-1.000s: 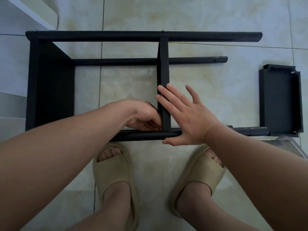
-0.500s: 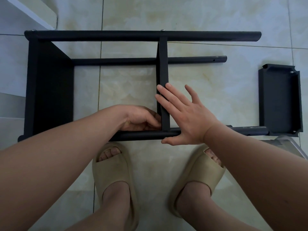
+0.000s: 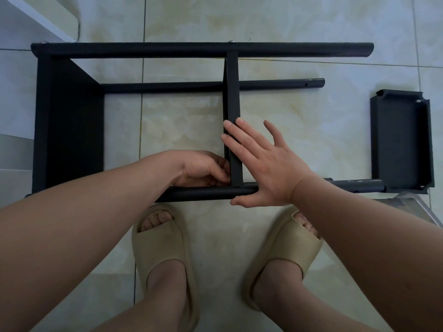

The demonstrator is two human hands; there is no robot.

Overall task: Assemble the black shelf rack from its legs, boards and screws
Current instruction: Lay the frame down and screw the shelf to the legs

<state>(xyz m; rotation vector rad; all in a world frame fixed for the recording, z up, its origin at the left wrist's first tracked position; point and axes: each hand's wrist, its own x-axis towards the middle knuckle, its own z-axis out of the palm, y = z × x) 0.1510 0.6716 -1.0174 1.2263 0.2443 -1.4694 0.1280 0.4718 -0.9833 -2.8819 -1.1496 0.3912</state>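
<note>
The black rack lies on its side on the tiles. Its far leg, back leg and near leg run left to right. An end board closes the left side, and a middle board stands across the legs. My left hand is in the corner where the middle board meets the near leg. Its curled fingers pinch a small part that they hide. My right hand lies flat against the middle board's right face, fingers straight, thumb below the near leg.
A loose black board lies on the floor at the right, by the near leg's end. Both my feet in beige slippers stand just below the near leg. A clear plastic piece shows at the right and a white furniture edge at the top left.
My left hand has turned at the wrist and shifted slightly to the right, staying in the same corner. The right hand and the rack have stayed put.
</note>
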